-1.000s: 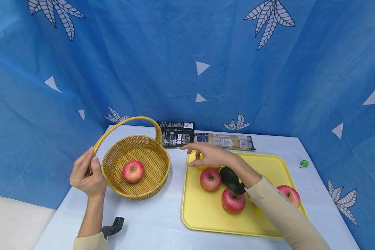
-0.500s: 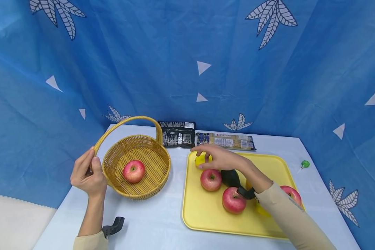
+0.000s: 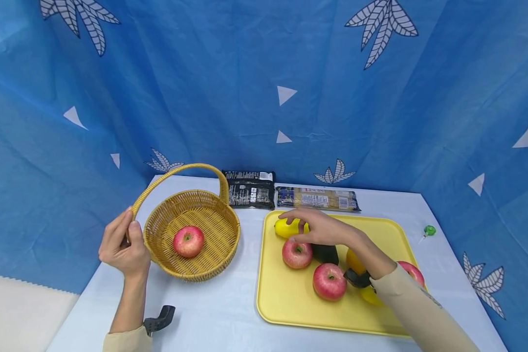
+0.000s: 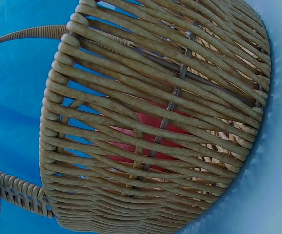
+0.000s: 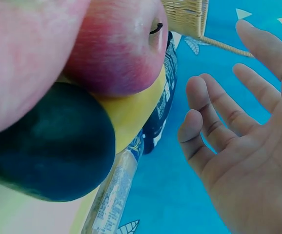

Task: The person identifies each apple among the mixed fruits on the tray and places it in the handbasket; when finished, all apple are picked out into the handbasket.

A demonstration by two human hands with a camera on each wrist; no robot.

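Note:
My left hand [image 3: 125, 247] grips the near end of the arched handle [image 3: 176, 171] of a round wicker basket [image 3: 229, 254]. Inside the basket lies one red apple [image 3: 188, 241], glimpsed through the weave in the left wrist view. My right hand [image 3: 321, 227] hovers over the far left part of a yellow tray [image 3: 281, 303], its fingers loosely bent and holding nothing. A lemon [image 3: 285, 228] lies under its fingertips, with an apple [image 3: 297, 254] just nearer. The dark green, smooth avocado-like fruit [image 5: 53, 146] is partly hidden by the hand in the head view.
More apples [image 3: 330, 282], an orange [image 3: 354, 262] and a yellow fruit [image 3: 371, 296] lie on the tray, partly under the right arm. Behind stand a black packet [image 3: 251, 189] and a pasta packet [image 3: 319, 199]. A green lollipop [image 3: 429, 230] lies right of the tray.
My right hand has moved rightward from the tray's left edge, uncovering the lemon and part of the orange. My left hand and the basket stay where they were.

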